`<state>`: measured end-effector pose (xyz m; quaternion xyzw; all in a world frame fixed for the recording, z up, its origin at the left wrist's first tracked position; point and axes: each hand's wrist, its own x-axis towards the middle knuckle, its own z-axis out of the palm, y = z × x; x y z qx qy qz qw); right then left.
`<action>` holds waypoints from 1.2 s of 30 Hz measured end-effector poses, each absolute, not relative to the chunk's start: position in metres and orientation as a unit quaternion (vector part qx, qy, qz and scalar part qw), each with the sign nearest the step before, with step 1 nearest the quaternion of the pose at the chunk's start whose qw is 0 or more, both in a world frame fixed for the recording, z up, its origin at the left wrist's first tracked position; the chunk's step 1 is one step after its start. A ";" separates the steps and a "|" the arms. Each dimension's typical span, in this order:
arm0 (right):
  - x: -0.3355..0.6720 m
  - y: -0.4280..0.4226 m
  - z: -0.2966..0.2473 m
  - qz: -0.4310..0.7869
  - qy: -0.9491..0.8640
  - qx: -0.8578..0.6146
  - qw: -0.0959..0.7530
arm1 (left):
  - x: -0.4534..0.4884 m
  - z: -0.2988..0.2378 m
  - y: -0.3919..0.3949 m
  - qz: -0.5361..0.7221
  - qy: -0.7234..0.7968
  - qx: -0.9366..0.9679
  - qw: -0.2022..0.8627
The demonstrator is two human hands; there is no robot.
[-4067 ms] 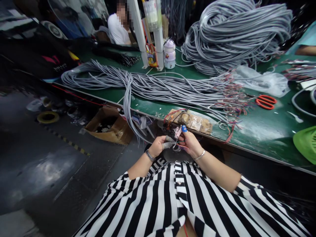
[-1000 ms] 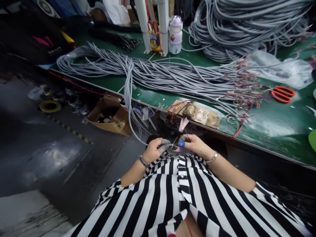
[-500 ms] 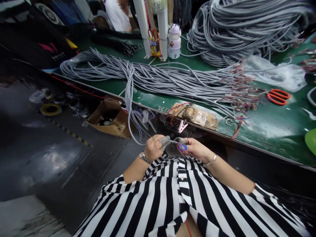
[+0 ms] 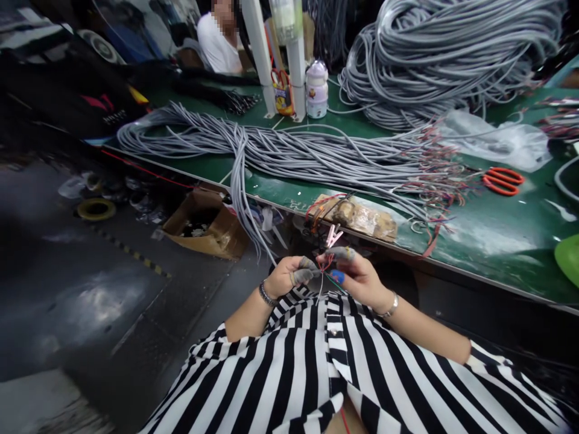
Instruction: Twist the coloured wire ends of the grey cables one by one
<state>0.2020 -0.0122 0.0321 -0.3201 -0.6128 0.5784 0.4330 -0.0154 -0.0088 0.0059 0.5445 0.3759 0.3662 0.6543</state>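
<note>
My left hand point(image 4: 289, 276) and my right hand point(image 4: 357, 277) meet just above my striped lap, below the table's front edge. Both wear finger cots, grey ones and a blue one. Their fingertips pinch thin coloured wires point(image 4: 326, 272), red and green, at the stripped end of a grey cable point(image 4: 248, 211) that hangs down from the table. A small pink clip point(image 4: 333, 235) dangles just above the hands from a worn wooden block point(image 4: 357, 217) on the table edge.
A green table point(image 4: 488, 229) carries a long bundle of grey cables point(image 4: 316, 157), a big cable coil point(image 4: 443, 54), orange scissors point(image 4: 502, 179), a plastic bag point(image 4: 497, 141) and a bottle point(image 4: 316, 90). A cardboard box point(image 4: 203, 226) and tape roll point(image 4: 96, 209) lie on the floor. Another person point(image 4: 219, 42) sits far back.
My hands have closed together and risen slightly toward the pink clip; the right thumb now sits over the wire ends. The view has shifted a little.
</note>
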 end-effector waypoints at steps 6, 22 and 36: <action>0.198 -0.011 0.035 0.514 -0.687 -0.322 0.400 | -0.019 0.010 -0.009 0.358 0.332 0.565 0.666; 0.213 0.030 0.011 0.750 -0.358 -0.413 0.374 | -0.024 0.032 0.017 0.435 0.272 0.766 0.388; 0.181 0.043 -0.003 0.711 -0.328 -0.414 0.464 | -0.009 0.003 0.041 0.433 0.335 0.705 0.451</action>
